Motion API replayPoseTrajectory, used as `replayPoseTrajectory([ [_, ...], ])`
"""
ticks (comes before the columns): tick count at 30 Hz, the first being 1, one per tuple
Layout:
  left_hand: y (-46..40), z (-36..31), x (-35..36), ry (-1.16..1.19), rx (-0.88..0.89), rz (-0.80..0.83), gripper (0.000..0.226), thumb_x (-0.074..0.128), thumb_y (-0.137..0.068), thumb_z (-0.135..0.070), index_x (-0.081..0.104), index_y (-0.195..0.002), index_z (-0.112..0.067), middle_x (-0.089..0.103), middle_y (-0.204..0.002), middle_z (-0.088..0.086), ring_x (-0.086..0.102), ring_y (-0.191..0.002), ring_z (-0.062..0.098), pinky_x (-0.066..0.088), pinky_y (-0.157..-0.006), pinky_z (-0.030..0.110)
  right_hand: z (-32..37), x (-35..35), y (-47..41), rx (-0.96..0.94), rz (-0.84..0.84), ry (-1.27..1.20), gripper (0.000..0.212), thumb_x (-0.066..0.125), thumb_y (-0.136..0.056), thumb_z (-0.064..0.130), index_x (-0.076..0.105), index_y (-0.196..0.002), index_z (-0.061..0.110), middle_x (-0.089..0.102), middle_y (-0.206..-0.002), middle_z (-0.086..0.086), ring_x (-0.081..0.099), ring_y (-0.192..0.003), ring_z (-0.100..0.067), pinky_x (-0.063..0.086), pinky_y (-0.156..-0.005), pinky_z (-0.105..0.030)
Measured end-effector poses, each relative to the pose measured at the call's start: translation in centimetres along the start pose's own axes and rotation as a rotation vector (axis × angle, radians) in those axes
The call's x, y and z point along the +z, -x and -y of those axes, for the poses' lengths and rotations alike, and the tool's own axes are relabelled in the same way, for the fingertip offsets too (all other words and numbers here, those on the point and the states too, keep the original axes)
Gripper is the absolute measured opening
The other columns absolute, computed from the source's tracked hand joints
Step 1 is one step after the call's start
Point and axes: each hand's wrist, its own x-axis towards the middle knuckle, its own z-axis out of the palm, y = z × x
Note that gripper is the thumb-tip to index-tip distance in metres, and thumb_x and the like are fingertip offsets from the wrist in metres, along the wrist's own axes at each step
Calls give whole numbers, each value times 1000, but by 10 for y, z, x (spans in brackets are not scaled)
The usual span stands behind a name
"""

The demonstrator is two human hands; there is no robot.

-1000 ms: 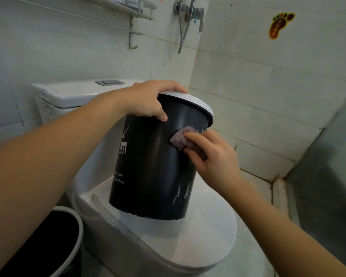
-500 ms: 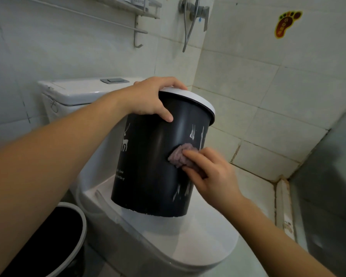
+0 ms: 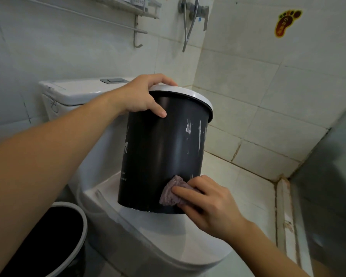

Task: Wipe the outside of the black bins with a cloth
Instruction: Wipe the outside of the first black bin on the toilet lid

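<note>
Toilet lid (image 3: 188, 242): cloth (image 3: 171, 193) under right grip (image 3: 210, 204)

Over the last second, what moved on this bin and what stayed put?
The right hand slid the cloth down the black bin from just under the white rim to near the base; wet streaks now show on the upper wall. The left hand kept its grip on the rim, and the bin stayed on the closed toilet lid.
</note>
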Motion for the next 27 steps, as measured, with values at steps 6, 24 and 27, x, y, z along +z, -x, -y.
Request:
replayPoseTrajectory([
  [6,-11,-10,5,-200,8,14,68,86,-63,-2,56,-116,-33,60,-112,-9,61,-105,16,51,-84,29,1,-1,0,31,10,1,25,67,-91,26,71,-115,20,63,-95,-2,58,-80,-20,50,-55,-34],
  [24,-6,-25,20,-434,-9,44,81,89,-63,-27,42,-124,-52,49,-129,-3,46,-120,28,41,-104,49,1,-5,5,-3,115,-40,25,66,-92,29,70,-114,17,64,-100,-1,58,-83,-17,52,-61,-29],
  [27,-5,-27,21,-426,-20,59,81,89,-62,-28,41,-121,-54,50,-130,0,47,-118,31,42,-103,50,-6,-12,-10,25,86,-22,30,67,-90,27,68,-118,17,63,-100,-1,59,-86,-19,53,-66,-30],
])
